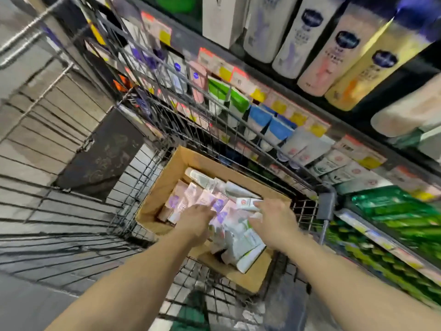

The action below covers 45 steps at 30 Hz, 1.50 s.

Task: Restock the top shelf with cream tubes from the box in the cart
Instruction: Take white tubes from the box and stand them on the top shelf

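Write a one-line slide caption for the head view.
Both hands reach into the cardboard box in the wire cart; right hand holds a white tube.

Showing two bare forearms reaching in from the near edge, each ending in a bare hand: left hand (196,220), right hand (274,219). Wearing no sleeve on either arm as far up as the near edge is showing. Wearing no glove, and showing no watch, band or ring, though motion blur is softening the fingers. Appearing slim and smooth along both forearms, narrowing toward the wrists. Showing nothing else of the person.
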Each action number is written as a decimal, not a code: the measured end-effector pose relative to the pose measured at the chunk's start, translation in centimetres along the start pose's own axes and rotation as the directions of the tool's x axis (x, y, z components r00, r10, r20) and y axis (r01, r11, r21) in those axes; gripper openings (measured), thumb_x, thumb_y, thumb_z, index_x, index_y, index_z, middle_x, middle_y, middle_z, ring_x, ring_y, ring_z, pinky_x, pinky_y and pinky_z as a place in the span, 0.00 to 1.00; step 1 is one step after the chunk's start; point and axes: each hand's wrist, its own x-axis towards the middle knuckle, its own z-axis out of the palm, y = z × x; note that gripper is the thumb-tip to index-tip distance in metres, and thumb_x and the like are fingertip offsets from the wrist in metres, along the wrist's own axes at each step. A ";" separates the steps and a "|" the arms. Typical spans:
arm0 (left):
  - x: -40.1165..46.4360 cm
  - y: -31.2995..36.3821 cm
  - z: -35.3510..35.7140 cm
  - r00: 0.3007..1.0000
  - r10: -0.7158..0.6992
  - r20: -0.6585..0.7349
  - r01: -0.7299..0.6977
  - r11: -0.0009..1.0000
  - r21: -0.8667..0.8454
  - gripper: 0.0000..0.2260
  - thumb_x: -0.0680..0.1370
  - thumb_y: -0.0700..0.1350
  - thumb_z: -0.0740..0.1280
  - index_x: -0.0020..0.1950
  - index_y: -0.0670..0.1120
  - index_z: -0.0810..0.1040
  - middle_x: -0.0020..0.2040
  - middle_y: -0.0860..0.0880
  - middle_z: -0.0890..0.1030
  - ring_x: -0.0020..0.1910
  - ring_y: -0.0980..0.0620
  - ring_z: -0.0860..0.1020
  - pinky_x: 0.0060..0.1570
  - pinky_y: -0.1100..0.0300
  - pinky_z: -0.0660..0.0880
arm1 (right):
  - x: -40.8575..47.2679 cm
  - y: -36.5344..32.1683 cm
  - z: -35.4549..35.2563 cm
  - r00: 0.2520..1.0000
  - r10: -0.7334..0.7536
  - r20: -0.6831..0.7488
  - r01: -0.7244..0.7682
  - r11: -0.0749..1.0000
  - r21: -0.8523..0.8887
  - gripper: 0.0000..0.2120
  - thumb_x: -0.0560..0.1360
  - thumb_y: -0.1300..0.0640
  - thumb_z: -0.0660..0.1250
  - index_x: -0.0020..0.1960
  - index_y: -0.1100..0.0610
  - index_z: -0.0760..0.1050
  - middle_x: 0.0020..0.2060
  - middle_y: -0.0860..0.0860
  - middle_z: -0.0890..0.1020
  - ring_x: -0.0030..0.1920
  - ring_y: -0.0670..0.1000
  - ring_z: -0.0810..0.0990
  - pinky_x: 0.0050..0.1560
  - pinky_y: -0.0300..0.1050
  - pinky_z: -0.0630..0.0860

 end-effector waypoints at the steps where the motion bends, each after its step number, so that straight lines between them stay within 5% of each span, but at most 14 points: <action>1: 0.7 -0.1 0.9 1.000 0.007 0.025 -0.007 1.000 0.006 0.18 0.76 0.48 0.63 0.66 0.50 0.72 0.66 0.46 0.73 0.64 0.44 0.70 0.60 0.54 0.69 | 0.2 0.1 0.8 1.000 0.014 0.020 -0.014 1.000 0.006 0.24 0.78 0.41 0.58 0.72 0.49 0.66 0.69 0.51 0.69 0.70 0.55 0.64 0.69 0.51 0.63; 9: 5.7 -1.9 6.2 0.969 0.201 0.143 -0.219 0.968 0.121 0.16 0.74 0.41 0.66 0.60 0.51 0.80 0.63 0.53 0.79 0.60 0.53 0.76 0.55 0.62 0.71 | 1.4 1.5 5.8 0.992 0.092 0.088 -0.098 0.993 0.067 0.24 0.79 0.42 0.58 0.73 0.49 0.64 0.72 0.50 0.65 0.73 0.55 0.60 0.71 0.53 0.61; 13: 6.9 -1.7 5.7 0.975 0.193 0.109 -0.208 0.968 0.142 0.19 0.73 0.40 0.67 0.63 0.54 0.77 0.64 0.52 0.77 0.75 0.48 0.61 0.64 0.55 0.65 | 2.1 1.7 7.1 0.987 0.101 0.128 -0.116 0.987 0.110 0.24 0.80 0.44 0.58 0.74 0.51 0.63 0.73 0.52 0.64 0.74 0.56 0.57 0.72 0.53 0.60; 16: 6.8 -1.9 5.3 0.990 0.134 0.053 -0.139 0.983 0.120 0.15 0.72 0.44 0.68 0.58 0.52 0.79 0.57 0.50 0.80 0.61 0.45 0.74 0.56 0.56 0.71 | 2.2 1.2 7.2 0.978 0.116 0.173 -0.143 0.977 0.157 0.25 0.81 0.45 0.57 0.76 0.51 0.60 0.76 0.51 0.59 0.76 0.54 0.52 0.74 0.49 0.53; 19: 6.1 -1.9 4.3 1.000 0.004 -0.023 -0.009 0.970 -0.243 0.13 0.71 0.51 0.71 0.52 0.48 0.77 0.47 0.50 0.81 0.48 0.46 0.79 0.45 0.55 0.75 | 2.6 0.2 6.6 0.976 0.094 0.198 -0.133 0.972 0.192 0.27 0.80 0.45 0.60 0.75 0.50 0.60 0.74 0.51 0.63 0.74 0.54 0.56 0.70 0.46 0.57; 23: 5.5 0.4 1.4 1.000 0.013 0.014 0.001 0.685 -0.728 0.16 0.68 0.51 0.77 0.52 0.50 0.78 0.46 0.53 0.81 0.45 0.55 0.79 0.46 0.59 0.77 | 3.6 -1.8 5.4 0.971 0.063 0.230 -0.151 0.909 0.389 0.21 0.73 0.46 0.69 0.63 0.51 0.70 0.57 0.49 0.77 0.57 0.53 0.74 0.52 0.46 0.74; 25: 5.4 1.7 -0.1 0.998 0.057 0.014 -0.018 0.528 -0.849 0.13 0.67 0.51 0.78 0.48 0.52 0.80 0.45 0.52 0.83 0.45 0.55 0.80 0.47 0.62 0.77 | 4.1 -2.2 4.6 0.977 0.131 0.169 -0.198 0.852 0.485 0.13 0.73 0.53 0.70 0.52 0.52 0.68 0.42 0.47 0.76 0.46 0.53 0.75 0.36 0.43 0.70; 28: 5.2 1.8 -0.8 0.989 0.125 0.082 0.044 0.284 -0.958 0.06 0.74 0.49 0.73 0.47 0.49 0.82 0.44 0.49 0.84 0.43 0.54 0.80 0.43 0.66 0.75 | 4.4 -1.2 3.6 0.975 0.197 0.106 -0.223 0.828 0.514 0.11 0.74 0.53 0.69 0.51 0.52 0.68 0.43 0.49 0.77 0.44 0.54 0.76 0.39 0.46 0.72; 30: 5.5 0.9 1.2 0.988 0.063 0.139 0.105 0.378 -0.920 0.06 0.75 0.47 0.73 0.47 0.45 0.81 0.43 0.48 0.83 0.44 0.55 0.78 0.39 0.74 0.71 | 4.3 -0.1 3.4 0.970 0.210 0.124 -0.244 0.817 0.523 0.13 0.74 0.50 0.70 0.54 0.52 0.70 0.45 0.49 0.77 0.45 0.53 0.76 0.43 0.46 0.73; 31: 5.8 0.5 2.9 0.985 0.026 0.171 0.125 0.577 -0.807 0.09 0.74 0.48 0.73 0.48 0.44 0.79 0.45 0.48 0.83 0.47 0.55 0.76 0.42 0.75 0.69 | 4.1 0.5 3.6 0.966 0.220 0.137 -0.259 0.799 0.543 0.15 0.74 0.50 0.71 0.56 0.54 0.71 0.47 0.49 0.78 0.47 0.53 0.77 0.44 0.46 0.74; 32: 5.8 0.3 4.8 0.973 0.010 0.228 0.144 0.748 -0.647 0.13 0.72 0.51 0.74 0.50 0.45 0.78 0.48 0.49 0.82 0.50 0.55 0.75 0.45 0.73 0.69 | 4.0 1.1 4.0 0.961 0.234 0.146 -0.275 0.776 0.568 0.15 0.74 0.51 0.71 0.56 0.55 0.72 0.49 0.51 0.79 0.48 0.53 0.78 0.46 0.47 0.75; 34: 5.6 0.5 8.4 0.947 -0.046 0.318 0.184 0.888 -0.422 0.21 0.68 0.55 0.75 0.54 0.47 0.74 0.51 0.49 0.80 0.50 0.52 0.77 0.49 0.62 0.73 | 3.5 2.0 4.8 0.951 0.269 0.151 -0.305 0.749 0.587 0.14 0.74 0.52 0.72 0.55 0.55 0.73 0.51 0.52 0.80 0.48 0.53 0.79 0.47 0.47 0.77; 38: 5.6 1.0 10.4 0.958 -0.140 0.249 0.239 0.870 -0.431 0.19 0.71 0.51 0.72 0.58 0.46 0.73 0.54 0.47 0.80 0.53 0.47 0.78 0.52 0.58 0.74 | 2.2 3.0 6.1 0.940 0.296 0.171 -0.337 0.716 0.612 0.16 0.74 0.53 0.72 0.59 0.56 0.74 0.51 0.50 0.80 0.50 0.50 0.78 0.48 0.45 0.75; 45: 5.2 -0.9 6.0 0.872 -0.129 0.473 0.330 0.868 -0.372 0.16 0.68 0.47 0.76 0.52 0.43 0.80 0.47 0.48 0.80 0.46 0.50 0.78 0.52 0.58 0.78 | 0.6 2.7 5.2 0.937 0.298 0.180 -0.339 0.659 0.672 0.16 0.73 0.55 0.72 0.58 0.55 0.73 0.54 0.52 0.80 0.50 0.51 0.79 0.50 0.46 0.77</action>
